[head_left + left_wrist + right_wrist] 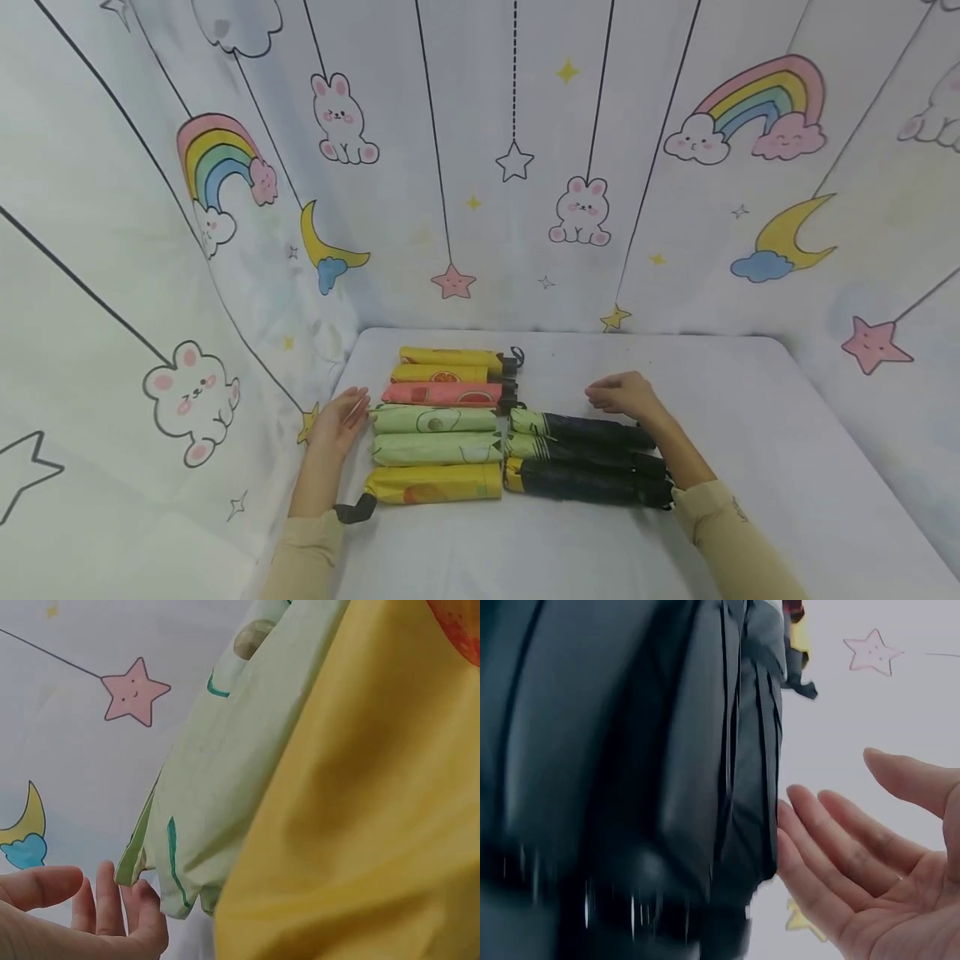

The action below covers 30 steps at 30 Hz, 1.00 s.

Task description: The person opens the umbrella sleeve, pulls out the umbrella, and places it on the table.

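Several folded umbrellas lie side by side on a white table. My left hand point(345, 419), fingers extended, is at the left ends of two pale green avocado-print umbrellas point(435, 419); the left wrist view shows its fingertips close to a green fabric end point(187, 825). My right hand point(624, 395) hovers just beyond the farthest of three dark umbrellas point(600, 429) with green or yellow ends. In the right wrist view, its loosely bent fingers point(847, 847) come right up to the dark fabric point(750, 787). Neither hand holds anything.
Nearest the front is a yellow umbrella point(442, 484) with a dark strap end. Behind the green ones lie a pink watermelon-print umbrella point(442, 394) and two yellow ones, one with an orange slice point(438, 374). A patterned white cloth point(517, 250) rises behind the table point(750, 400).
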{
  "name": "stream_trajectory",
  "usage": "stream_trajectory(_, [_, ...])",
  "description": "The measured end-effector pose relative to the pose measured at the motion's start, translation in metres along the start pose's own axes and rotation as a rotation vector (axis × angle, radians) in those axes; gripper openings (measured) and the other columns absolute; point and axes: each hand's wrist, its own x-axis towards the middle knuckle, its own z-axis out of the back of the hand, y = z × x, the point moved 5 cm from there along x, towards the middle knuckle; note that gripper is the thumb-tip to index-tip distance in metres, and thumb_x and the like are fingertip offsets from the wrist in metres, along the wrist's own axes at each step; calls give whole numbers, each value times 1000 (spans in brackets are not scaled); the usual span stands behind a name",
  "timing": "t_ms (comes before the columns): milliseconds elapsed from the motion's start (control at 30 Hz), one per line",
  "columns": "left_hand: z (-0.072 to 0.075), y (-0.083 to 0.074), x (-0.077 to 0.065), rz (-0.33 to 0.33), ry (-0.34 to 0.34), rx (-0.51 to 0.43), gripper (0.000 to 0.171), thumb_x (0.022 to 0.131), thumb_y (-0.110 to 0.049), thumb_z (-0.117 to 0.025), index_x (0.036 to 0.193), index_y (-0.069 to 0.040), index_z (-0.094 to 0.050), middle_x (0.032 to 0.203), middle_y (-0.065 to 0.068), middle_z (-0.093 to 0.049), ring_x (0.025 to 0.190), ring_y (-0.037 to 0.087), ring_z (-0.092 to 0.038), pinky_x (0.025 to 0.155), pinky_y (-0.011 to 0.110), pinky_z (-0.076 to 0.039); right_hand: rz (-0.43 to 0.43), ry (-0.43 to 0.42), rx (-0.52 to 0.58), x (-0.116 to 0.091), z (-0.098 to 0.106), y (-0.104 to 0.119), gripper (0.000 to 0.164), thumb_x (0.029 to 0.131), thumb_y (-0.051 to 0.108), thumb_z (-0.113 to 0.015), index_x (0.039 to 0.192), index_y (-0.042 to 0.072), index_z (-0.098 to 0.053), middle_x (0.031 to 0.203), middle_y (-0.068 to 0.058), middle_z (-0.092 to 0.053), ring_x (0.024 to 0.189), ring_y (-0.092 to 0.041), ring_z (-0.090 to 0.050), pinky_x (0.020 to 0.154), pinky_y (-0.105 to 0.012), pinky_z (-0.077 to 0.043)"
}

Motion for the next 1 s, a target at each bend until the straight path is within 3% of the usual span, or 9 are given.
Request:
stream_trajectory(133, [-5, 1, 3, -2, 22, 71, 64, 110, -9, -47, 167, -10, -19, 129, -2, -64, 148, 19, -42, 126, 29, -27, -21, 12, 66, 8, -13, 8, 44, 102, 22, -70, 126, -14, -65, 111, -27, -75, 103, -38, -75, 89, -45, -64])
stream_trajectory(367, [-15, 6, 7, -8, 18, 102, 64, 110, -7, -45, 167, -9, -16, 162, 7, -38, 153, 23, -33, 130, 32, -17, -62, -28, 175, 21, -28, 15, 46, 101, 25, -72, 126, -13, -65, 107, -26, -76, 95, -32, -78, 84, -42, -65])
stream_trajectory(467, [-19, 7, 7, -12, 16, 111, 65, 110, -6, -44, 168, -9, -14, 168, 9, -27, 155, 24, -30, 129, 31, -20, -101, -44, 161, 26, -34, 16, 51, 99, 30, -74, 127, -12, -65, 112, -27, -74, 96, -31, -77, 84, -39, -65])
stream_trajectory(667, [-21, 6, 8, -5, -2, 116, 64, 110, -8, -46, 167, -10, -18, 169, 8, -25, 152, 23, -34, 118, 26, -34, -149, -53, 126, 33, -45, 24, 56, 98, 35, -74, 131, -10, -65, 134, -28, -64, 115, -38, -68, 86, -37, -64])
stream_trajectory(767, [-22, 5, 6, -9, -11, 137, 64, 110, -8, -47, 167, -10, -19, 170, 8, -24, 150, 22, -35, 109, 23, -38, -151, -54, 125, 36, -49, 28, 55, 98, 34, -74, 131, -9, -65, 135, -27, -63, 118, -40, -65, 88, -38, -64])
stream_trajectory(867, [-24, 4, 6, -17, -20, 157, 64, 109, -6, -47, 167, -9, -19, 171, 9, -22, 150, 23, -33, 111, 24, -35, -175, -50, 105, 41, -56, 30, 54, 98, 34, -75, 130, -8, -66, 135, -26, -63, 118, -39, -64, 89, -38, -64])
stream_trajectory(1000, [-23, 4, 9, -25, -28, 157, 64, 108, -2, -46, 166, -7, -21, 172, 12, -22, 154, 27, -29, 126, 30, -22, -219, -34, 59, 48, -67, 30, 53, 95, 34, -76, 129, -6, -68, 135, -24, -63, 116, -37, -64, 90, -39, -63])
